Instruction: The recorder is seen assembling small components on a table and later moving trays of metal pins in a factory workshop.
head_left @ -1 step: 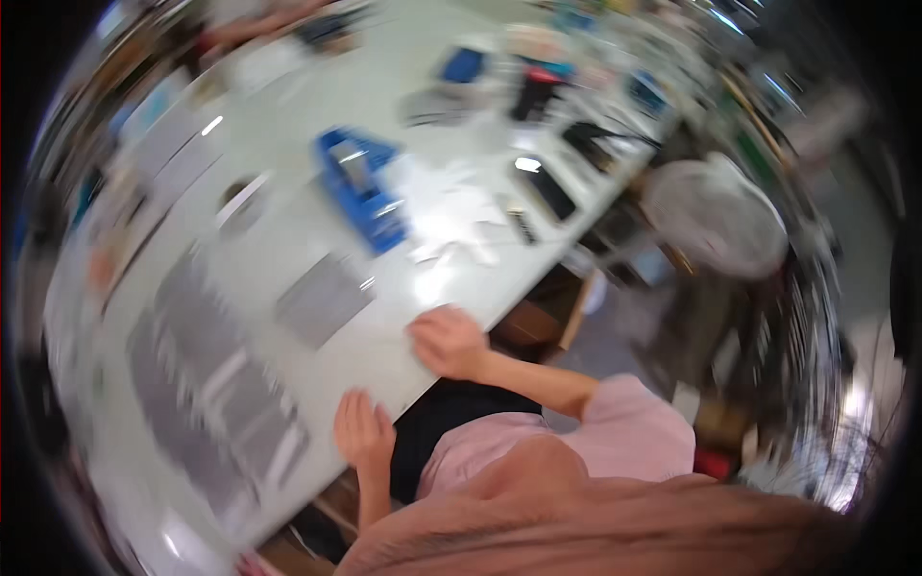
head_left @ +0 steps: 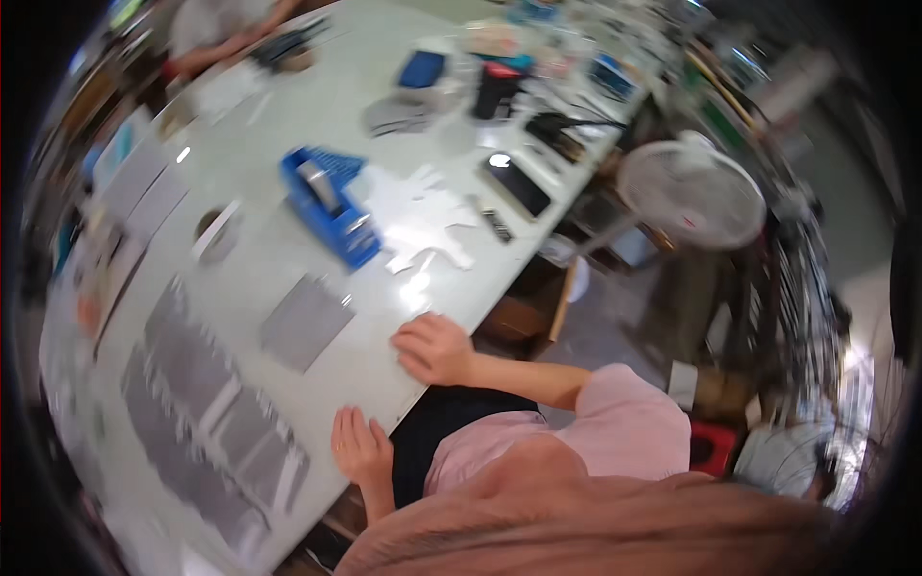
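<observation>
My left hand (head_left: 361, 446) lies flat at the near edge of the white table (head_left: 336, 384), fingers stretched out, holding nothing. My right hand (head_left: 434, 350) rests on the tabletop farther along that edge, its fingers loosely bent and apart, with nothing seen in it. Just beyond the hands is a grey rectangular sheet (head_left: 307, 323), touched by neither. Left of my left hand, rows of overlapping grey pieces (head_left: 182, 422) with pale strips among them spread over the table. A blue tape dispenser (head_left: 331, 209) stands past the sheet, beside white cut-out papers (head_left: 423, 216).
A dark phone (head_left: 517, 185) and a small black object (head_left: 497, 226) lie near the right edge. A tape roll (head_left: 213, 230) sits to the left. Bags and a black cup-like thing (head_left: 497, 93) crowd the far end. Beyond the right edge stands a fan (head_left: 691, 192). Another person's forearm (head_left: 226, 50) rests far left.
The view has turned a little, so the table and its things sit farther left and look sharper. Both hands stay on the table edge, the right one's fingers slightly more spread.
</observation>
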A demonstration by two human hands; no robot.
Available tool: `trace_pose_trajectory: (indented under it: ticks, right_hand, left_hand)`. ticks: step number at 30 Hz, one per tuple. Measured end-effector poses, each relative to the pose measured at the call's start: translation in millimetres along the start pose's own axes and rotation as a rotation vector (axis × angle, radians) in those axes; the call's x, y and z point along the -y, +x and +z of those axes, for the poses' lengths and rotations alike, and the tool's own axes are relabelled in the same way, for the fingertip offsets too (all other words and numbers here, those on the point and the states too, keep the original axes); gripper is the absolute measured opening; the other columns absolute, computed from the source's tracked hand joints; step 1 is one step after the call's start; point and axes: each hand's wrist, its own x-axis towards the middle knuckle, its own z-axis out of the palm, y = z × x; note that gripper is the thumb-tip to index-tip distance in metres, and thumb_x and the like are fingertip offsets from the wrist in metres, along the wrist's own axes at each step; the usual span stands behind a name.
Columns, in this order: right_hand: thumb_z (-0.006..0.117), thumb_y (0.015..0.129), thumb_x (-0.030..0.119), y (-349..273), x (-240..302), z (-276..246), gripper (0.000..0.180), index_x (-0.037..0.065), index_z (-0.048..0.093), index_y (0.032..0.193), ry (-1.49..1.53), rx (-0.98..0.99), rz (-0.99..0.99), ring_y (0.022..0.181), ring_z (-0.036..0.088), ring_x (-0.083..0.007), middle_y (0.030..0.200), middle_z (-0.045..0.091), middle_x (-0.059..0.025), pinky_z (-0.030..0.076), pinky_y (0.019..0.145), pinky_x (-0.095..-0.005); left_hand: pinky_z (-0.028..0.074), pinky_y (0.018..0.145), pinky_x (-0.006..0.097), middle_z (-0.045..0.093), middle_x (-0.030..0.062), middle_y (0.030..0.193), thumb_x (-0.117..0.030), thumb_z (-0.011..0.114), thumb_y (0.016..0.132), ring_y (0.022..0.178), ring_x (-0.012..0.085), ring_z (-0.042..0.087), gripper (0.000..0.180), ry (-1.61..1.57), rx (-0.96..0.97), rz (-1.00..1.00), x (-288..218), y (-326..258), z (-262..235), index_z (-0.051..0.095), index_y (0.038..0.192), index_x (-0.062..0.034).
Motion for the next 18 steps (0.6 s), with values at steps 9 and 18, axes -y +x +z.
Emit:
trace_pose_trajectory:
  ticks: [9, 18]
  right_hand:
    - [0.070, 0.074, 0.016, -13.9, -20.1, -14.3, 0.027, 0.010, 0.065, 0.099, -0.100, -0.073, 0.106, 0.087, 0.059, -0.0243, 0.097, 0.061, -0.0048, 0.048, 0.072, -0.0356]
    - [0.062, 0.080, 0.008, -23.4, -21.6, 3.3, 0.026, 0.002, 0.064, 0.105, -0.136, 0.017, 0.009, 0.093, 0.058, -0.0363, 0.099, 0.063, -0.0171, 0.046, 0.083, -0.0470]
  left_hand:
    - [0.052, 0.087, 0.043, 0.065, 0.0150, 0.111, -0.009, 0.062, 0.088, 0.105, 0.0337, 0.063, 0.022, -0.097, 0.022, 0.110, -3.8, 26.1, 24.2, 0.064, 0.108, 0.0019]
    - [0.051, 0.092, 0.042, 0.068, 0.0145, 0.107, -0.011, 0.063, 0.081, 0.103, 0.0312, 0.065, 0.027, -0.106, -0.048, -0.019, -8.8, 4.7, 29.2, 0.065, 0.105, -0.0003]
